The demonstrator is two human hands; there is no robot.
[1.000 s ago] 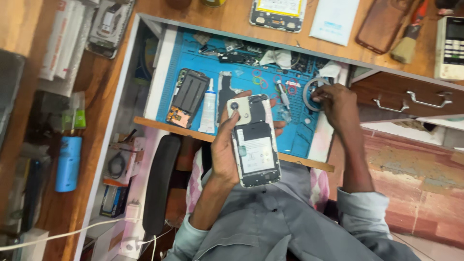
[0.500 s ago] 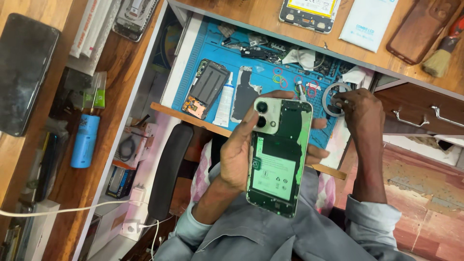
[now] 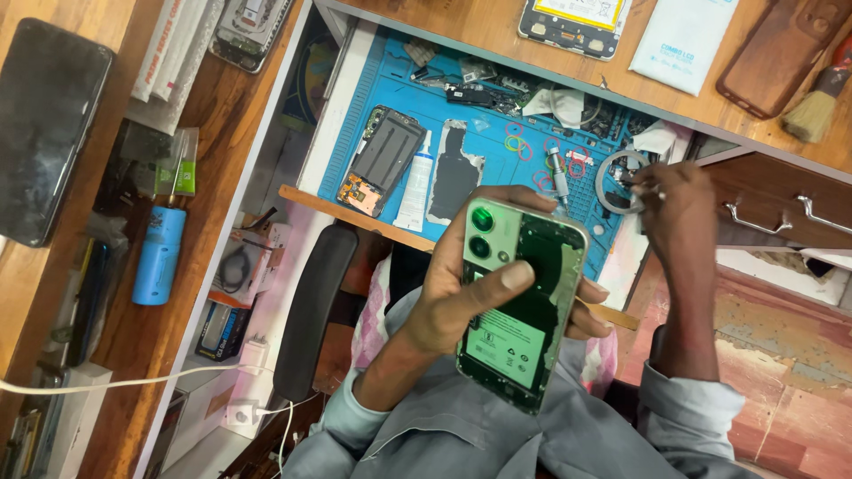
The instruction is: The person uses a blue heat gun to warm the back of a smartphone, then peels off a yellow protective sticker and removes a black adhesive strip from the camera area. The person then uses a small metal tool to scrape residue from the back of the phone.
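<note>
My left hand (image 3: 444,306) grips a smartphone (image 3: 519,310) with a see-through green back, held camera end up over my lap, thumb across its middle. My right hand (image 3: 679,208) reaches to the right edge of a blue work mat (image 3: 497,106), its fingertips pinched on a grey tape roll (image 3: 611,177). On the mat lie a disassembled phone (image 3: 382,160), a white tube (image 3: 415,182), a grey metal plate (image 3: 454,173) and a small tool (image 3: 557,173), all just beyond the held phone.
The wooden desk top holds a phone screen part (image 3: 577,16), a white packet (image 3: 683,40), a brown case (image 3: 777,53) and a brush (image 3: 816,106). To the left are a black tablet (image 3: 44,124), a blue cylinder (image 3: 160,255) and a black armrest (image 3: 311,310). Drawer handles (image 3: 772,217) sit at right.
My left hand has brought the phone nearer to the camera and lower, and it now shows its green back. My right hand has stayed at the tape roll.
</note>
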